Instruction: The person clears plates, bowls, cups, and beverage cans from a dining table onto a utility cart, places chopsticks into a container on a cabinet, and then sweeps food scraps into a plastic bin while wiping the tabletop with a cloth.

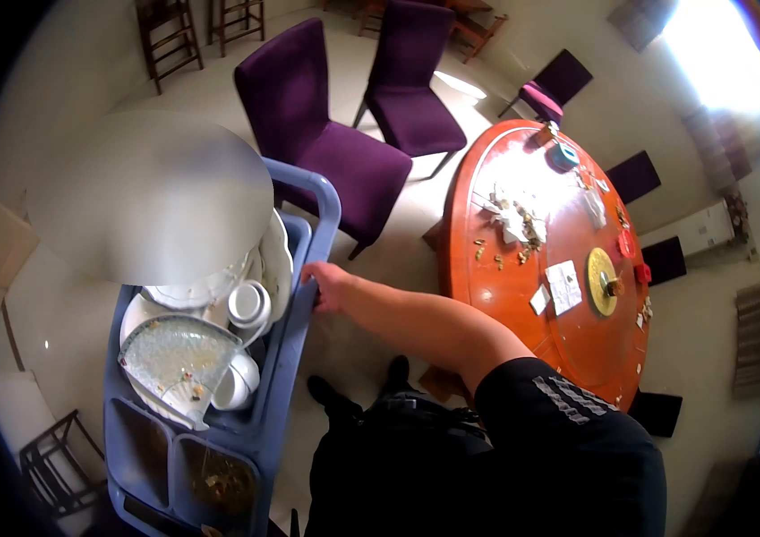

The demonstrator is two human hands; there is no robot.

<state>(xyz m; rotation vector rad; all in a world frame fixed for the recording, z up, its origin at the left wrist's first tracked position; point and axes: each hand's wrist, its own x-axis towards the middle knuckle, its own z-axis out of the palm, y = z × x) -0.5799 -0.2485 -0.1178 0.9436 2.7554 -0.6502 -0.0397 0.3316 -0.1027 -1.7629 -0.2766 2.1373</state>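
Note:
My right hand (326, 286) reaches across to the left, its fingers curled over the side rim of a blue-grey plastic cart (286, 394). In the cart's upper tray lie stacked used dishes: a fan-shaped plate (179, 358) with food scraps, white cups (248, 304), a white bowl (235, 383) and a large white plate (277, 268) leaning on its side. Two bins sit at the near end, one (219, 483) holding dark food waste. A pale blurred round patch hides the far left part of the cart. My left hand is not in view.
A round red-brown table (505, 358) stands at the right with scraps, crumpled napkins (563, 286) and a yellow disc (602, 282) on it. Purple chairs (335, 161) stand beyond the cart. A dark wooden chair (62, 465) is at the lower left.

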